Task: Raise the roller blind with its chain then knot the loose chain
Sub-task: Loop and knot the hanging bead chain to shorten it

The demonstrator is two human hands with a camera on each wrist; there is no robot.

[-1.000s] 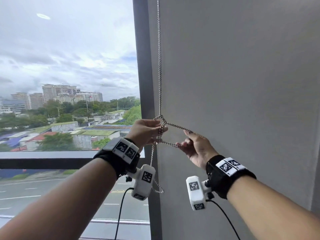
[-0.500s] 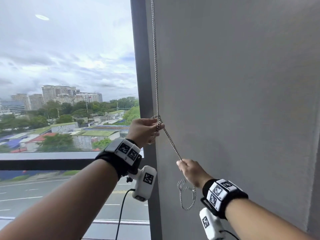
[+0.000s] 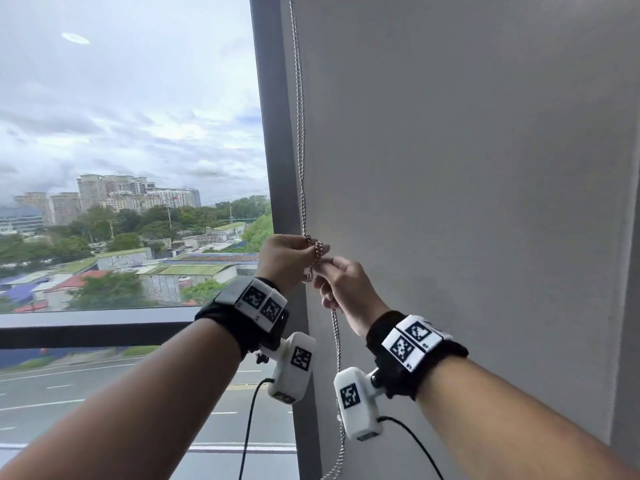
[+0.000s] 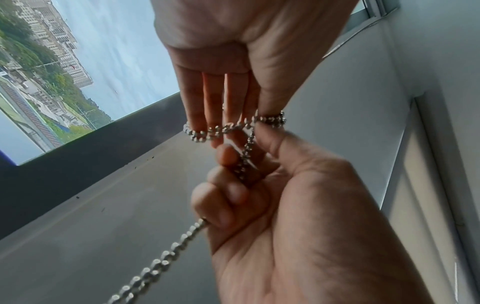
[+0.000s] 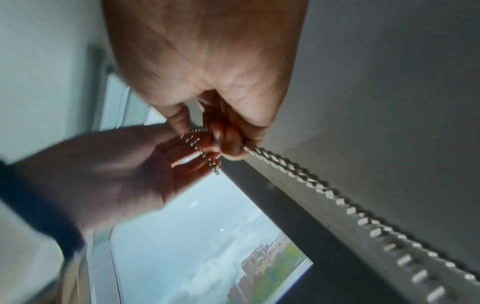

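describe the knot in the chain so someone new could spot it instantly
Find the dark window frame beside the grey blind; a silver bead chain hangs along it. The knot is the bunched tangle between the left hand and right hand.

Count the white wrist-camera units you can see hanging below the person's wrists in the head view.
2. One white camera unit hangs under the left wrist, by the window frame; the other camera unit hangs under the right wrist, before the grey blind. None seems hidden.

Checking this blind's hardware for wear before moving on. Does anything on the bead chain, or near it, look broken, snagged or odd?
Nothing looks damaged. The bead chain hangs straight beside the window frame; its only irregularity is the bunched loop held between the left hand and right hand.
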